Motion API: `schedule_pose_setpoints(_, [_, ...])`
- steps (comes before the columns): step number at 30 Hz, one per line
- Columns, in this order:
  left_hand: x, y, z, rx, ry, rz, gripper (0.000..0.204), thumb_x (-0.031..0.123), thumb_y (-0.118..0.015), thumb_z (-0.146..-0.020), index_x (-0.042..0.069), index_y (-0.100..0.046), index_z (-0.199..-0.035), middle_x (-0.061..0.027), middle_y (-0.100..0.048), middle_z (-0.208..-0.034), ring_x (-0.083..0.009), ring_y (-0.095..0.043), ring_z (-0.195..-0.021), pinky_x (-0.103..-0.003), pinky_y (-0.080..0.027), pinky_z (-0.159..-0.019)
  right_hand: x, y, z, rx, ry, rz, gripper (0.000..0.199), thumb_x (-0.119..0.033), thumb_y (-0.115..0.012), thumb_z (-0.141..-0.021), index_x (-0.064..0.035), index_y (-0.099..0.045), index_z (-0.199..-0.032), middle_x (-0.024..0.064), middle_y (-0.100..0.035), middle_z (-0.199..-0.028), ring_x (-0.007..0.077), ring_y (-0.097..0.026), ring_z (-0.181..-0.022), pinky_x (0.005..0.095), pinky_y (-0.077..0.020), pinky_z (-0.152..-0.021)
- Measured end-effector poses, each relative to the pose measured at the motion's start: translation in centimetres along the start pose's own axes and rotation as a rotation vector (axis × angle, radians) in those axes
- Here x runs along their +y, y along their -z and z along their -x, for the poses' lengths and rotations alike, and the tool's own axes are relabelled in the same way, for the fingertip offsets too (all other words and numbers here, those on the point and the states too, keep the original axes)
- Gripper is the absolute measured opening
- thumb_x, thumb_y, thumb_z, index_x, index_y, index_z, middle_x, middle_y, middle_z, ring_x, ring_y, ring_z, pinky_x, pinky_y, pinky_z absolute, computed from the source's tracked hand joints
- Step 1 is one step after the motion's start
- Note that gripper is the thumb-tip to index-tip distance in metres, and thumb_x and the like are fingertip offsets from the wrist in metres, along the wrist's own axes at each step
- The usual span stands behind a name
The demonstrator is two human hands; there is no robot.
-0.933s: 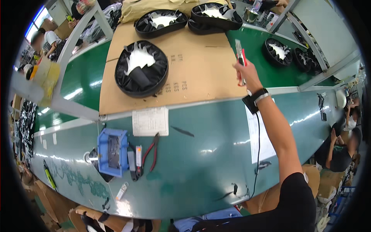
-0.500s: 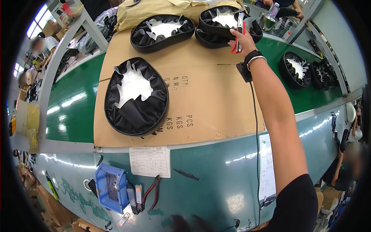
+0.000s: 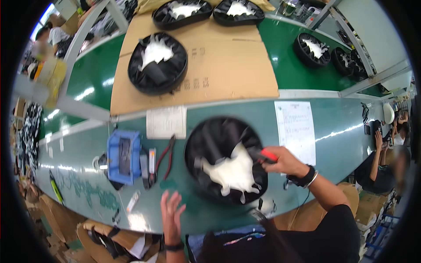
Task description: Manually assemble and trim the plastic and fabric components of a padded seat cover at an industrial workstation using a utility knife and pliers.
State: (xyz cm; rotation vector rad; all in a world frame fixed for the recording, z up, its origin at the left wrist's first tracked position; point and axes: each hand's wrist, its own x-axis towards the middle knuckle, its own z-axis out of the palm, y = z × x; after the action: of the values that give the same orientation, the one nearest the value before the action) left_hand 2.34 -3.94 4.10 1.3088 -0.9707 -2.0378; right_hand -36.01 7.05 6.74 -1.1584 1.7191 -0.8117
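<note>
1. Long teal-green workbench top [image 3: 333,144] spans the view; beyond its far edge runs a darker green conveyor belt [image 3: 289,65].
2. Flat brown corrugated cardboard sheet [image 3: 228,65] lies on the belt, its near edge along the bench's far edge. On its left part sits a round black fabric shell with white paper stuffing [image 3: 157,63]; two more like it rest at the sheet's far edge.
3. Round black fabric shell with a white crumpled paper insert [image 3: 226,160] lies on the bench top, middle of the near half, close to the near edge. The white insert fills its lower right part.
4. White printed paper sheet [image 3: 296,129] lies flat to the right of this shell, reaching the far edge of the bench. A smaller white sheet [image 3: 166,122] lies at the far edge, left of the shell.
5. Blue plastic box-shaped holder [image 3: 123,156] sits on the left half of the bench; red-handled pliers [image 3: 165,155] lie between it and the shell.
6. Right hand [image 3: 285,163] is closed around a slim red-and-black hand tool [image 3: 264,154], its tip at the shell's right rim.
7. Left hand [image 3: 172,215] is open, fingers spread, empty, above the near edge, just left of the shell and not touching it.
</note>
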Motion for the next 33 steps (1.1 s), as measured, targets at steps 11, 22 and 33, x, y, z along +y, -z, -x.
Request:
schedule_pose_setpoints(11, [-6.6,6.3,8.4,0.545,-0.329,-1.155,0.032,0.009,-0.06,-0.087,0.004,-0.057,-0.119,-0.0126,-0.059,-0.107,-0.0271,-0.057,-0.094,-0.037,-0.044,-0.088,-0.4,-18.6,6.9,0.03,-0.03,-0.028,0.044,-0.031,-0.072,-0.081,-0.0091,-0.055,-0.116,0.0171,-0.065,-0.086,0.0365,-0.062,-0.077,0.0385,-0.0491,-0.069])
schedule_pose_setpoints(22, [-8.8,-0.8,4.1,0.278,-0.723,-1.026,0.019,0.013,-0.076,-0.071,0.004,-0.061,-0.08,-0.0078,-0.055,-0.078,-0.0282,-0.05,-0.077,-0.039,-0.039,-0.069,-3.7,-19.6,10.4,0.187,0.124,0.341,0.052,-0.023,-0.065,-0.088,-0.0131,-0.044,-0.134,0.0177,-0.063,-0.1,0.0361,-0.063,-0.089,0.0411,-0.0508,-0.07])
schedule_pose_setpoints(33, [-7.0,0.8,4.4,0.049,-0.546,-0.788,0.018,0.007,-0.073,-0.067,0.004,-0.056,-0.063,-0.0056,-0.052,-0.066,-0.0225,-0.048,-0.068,-0.036,-0.038,-0.062,-10.3,-20.3,9.3,-0.272,0.135,0.947,0.062,-0.007,-0.051,-0.084,-0.019,-0.036,-0.143,0.0141,-0.053,-0.075,0.0287,-0.058,-0.057,0.0391,-0.0463,-0.049])
